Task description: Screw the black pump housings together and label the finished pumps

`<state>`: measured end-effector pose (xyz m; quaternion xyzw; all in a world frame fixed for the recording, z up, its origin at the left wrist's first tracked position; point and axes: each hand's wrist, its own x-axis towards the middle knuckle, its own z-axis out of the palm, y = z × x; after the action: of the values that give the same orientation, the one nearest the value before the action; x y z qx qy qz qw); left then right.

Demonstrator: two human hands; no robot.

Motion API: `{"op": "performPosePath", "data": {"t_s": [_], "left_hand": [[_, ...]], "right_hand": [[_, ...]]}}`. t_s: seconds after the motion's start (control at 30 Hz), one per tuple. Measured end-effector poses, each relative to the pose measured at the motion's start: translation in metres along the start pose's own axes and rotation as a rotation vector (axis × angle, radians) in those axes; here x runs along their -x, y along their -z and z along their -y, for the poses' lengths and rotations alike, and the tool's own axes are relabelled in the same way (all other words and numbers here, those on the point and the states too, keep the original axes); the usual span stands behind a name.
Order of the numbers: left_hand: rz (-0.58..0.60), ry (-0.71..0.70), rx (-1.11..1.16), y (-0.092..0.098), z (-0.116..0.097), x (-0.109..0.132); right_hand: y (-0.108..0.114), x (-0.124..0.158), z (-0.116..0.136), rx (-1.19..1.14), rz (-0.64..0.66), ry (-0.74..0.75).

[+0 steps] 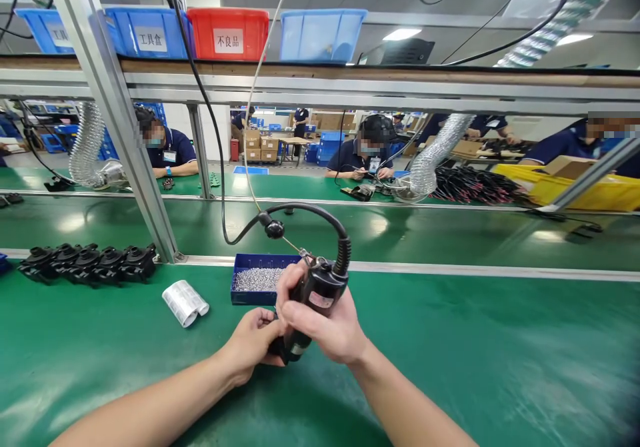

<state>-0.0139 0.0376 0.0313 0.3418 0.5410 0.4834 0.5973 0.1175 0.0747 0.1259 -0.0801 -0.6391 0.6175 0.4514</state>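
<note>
My right hand (pixel 335 327) is wrapped round a black corded power driver (pixel 320 294), which hangs from a thin line and tilts down to the left. Beside its lower end, my left hand (pixel 250 344) has its fingers closed on a small black part (pixel 277 348), mostly hidden by the fingers and the driver. Just behind both hands sits a blue tray (pixel 255 297) of small silvery screws, its right side covered by my right hand. A curled sheet of white labels (pixel 185 302) lies to the left on the green work surface (pixel 475 360).
Several black parts (pixel 87 264) stand in a row at the back left, near a metal post (pixel 115 114). The driver's black cable (pixel 215 127) loops overhead. Across the bench, people work beside black wires (pixel 475 184) and a yellow bin (pixel 600 190). Bins (pixel 227 34) line the shelf above.
</note>
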Motion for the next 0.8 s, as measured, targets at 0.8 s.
{"op": "performPosePath", "data": {"t_s": [0.8], "left_hand": [[0.000,-0.001,-0.051,-0.005,0.009,0.004]], "right_hand": [[-0.014,-0.002,0.010,0.162,-0.314,-0.012]]}}
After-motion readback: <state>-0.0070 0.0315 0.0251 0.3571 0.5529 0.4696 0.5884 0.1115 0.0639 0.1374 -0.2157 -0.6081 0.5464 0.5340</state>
